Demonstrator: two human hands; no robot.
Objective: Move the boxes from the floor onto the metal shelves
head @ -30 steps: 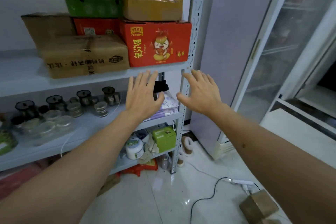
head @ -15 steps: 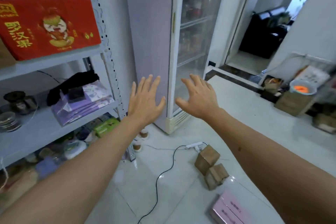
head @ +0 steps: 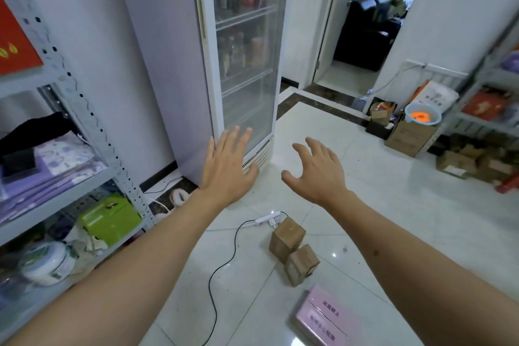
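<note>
Your left hand (head: 227,168) and right hand (head: 317,174) hover spread and empty, apparently readying to lift. Two small brown cardboard boxes (head: 293,250) touch on the white tiled floor (head: 379,205) below.

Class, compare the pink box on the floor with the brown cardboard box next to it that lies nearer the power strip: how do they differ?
The pink box is flat and wide; the brown cardboard box is compact and cube-like. The pink box carries printed characters on top; the brown cardboard box shows none. The pink box lies nearest the camera; the brown cardboard box sits beside the power strip. Both rest on the tiled floor, untouched.
</note>
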